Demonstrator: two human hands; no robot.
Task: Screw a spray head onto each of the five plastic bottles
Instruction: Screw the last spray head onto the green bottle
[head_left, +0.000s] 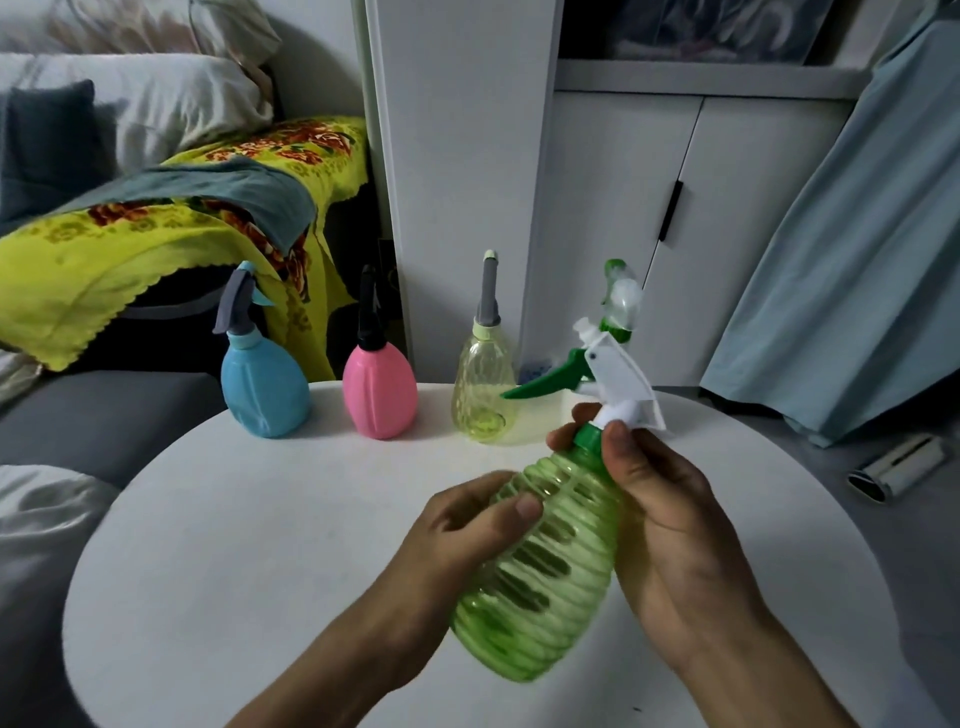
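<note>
I am holding the ribbed translucent green plastic bottle (540, 561) above the round white table (260, 519), tilted so its long axis is running from its base near my body, low and to the left, up and away to its neck on the right. My left hand (467, 525) is cupping the ribbed body from the left, fingers curled round it with the thumb lying across the ridges. My right hand (660, 509) is the nearer one to the neck: its thumb and fingers are pinching the green screw collar (589, 435) of the white spray head with a green trigger (608, 374), whose trigger is pointing left. I judge that the collar is being turned onto the neck; whether it is fully tight I cannot tell, though it appears to be seated on the neck rather than apart from it.

Along the far edge of the table four more bottles are standing upright: an opaque blue plastic bottle (265, 389) with a grey head, an opaque pink oval bottle (379, 395) with a black head, a clear yellowish bottle (483, 389) with a tall grey nozzle, and, partly hidden behind the spray head I am gripping, a green-and-clear bottle (621, 296). All four seem to be wearing heads already, so this looks like the last one. The see-through bottles appear empty; what the blue and pink ones contain I cannot tell.
</note>
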